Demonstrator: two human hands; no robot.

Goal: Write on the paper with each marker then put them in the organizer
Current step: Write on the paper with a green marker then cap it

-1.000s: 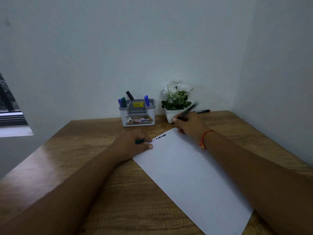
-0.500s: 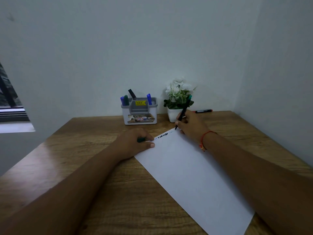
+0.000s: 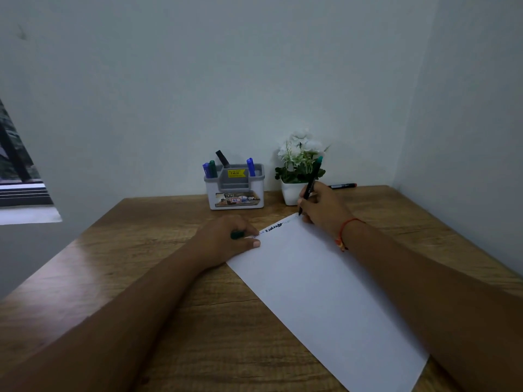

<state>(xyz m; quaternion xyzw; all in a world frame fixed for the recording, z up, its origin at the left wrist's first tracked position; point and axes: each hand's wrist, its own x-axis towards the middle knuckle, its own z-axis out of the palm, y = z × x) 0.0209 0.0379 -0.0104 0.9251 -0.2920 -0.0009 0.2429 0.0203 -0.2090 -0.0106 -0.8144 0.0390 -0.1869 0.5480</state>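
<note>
Paper smooth, rectangular | right hand fingers clamp slim marker | left hand fingers pinch green cap

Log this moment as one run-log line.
stage: writing | right hand: holds green-capped marker, tip at paper top corner | left hand: pins paper, green cap in fingers | organizer: four markers

Dim corner with a brown wood-grain tabletop

Plain pale blue-grey walls meet at right; what seems a window shows at left edge.
</note>
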